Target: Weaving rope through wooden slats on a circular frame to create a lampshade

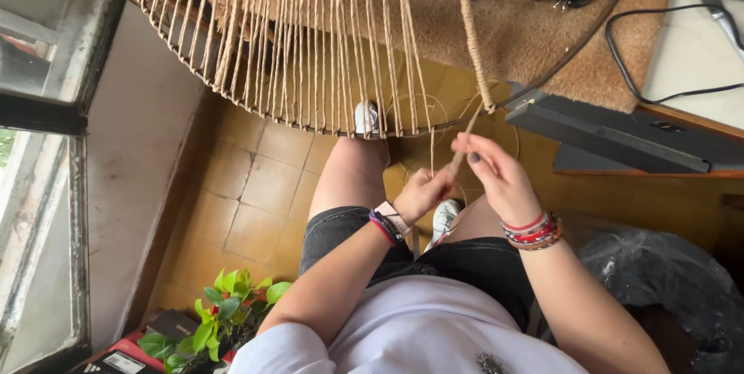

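Right now both your hands sit just under the low edge of the round wire hoop (496, 114), the big frame wrapped in tan cord. Your right hand (500, 176) pinches the loose cord end (463, 144) between thumb and fingers, and your left hand (422, 192) is closed around the same cord a little lower down. That cord runs up and a bit to the right, from your hands to the thick wrapped cord (474, 41) that crosses the hoop. So the hoop lies straight above your hands, and your right hand is the nearer one to it. Left of your hands, many tight cord strands (325, 56) fill the hoop. Right of the hoop, a dark table edge (612, 137) stands close. Below the hoop, there is open room over your knees and the tiled floor (256, 188).
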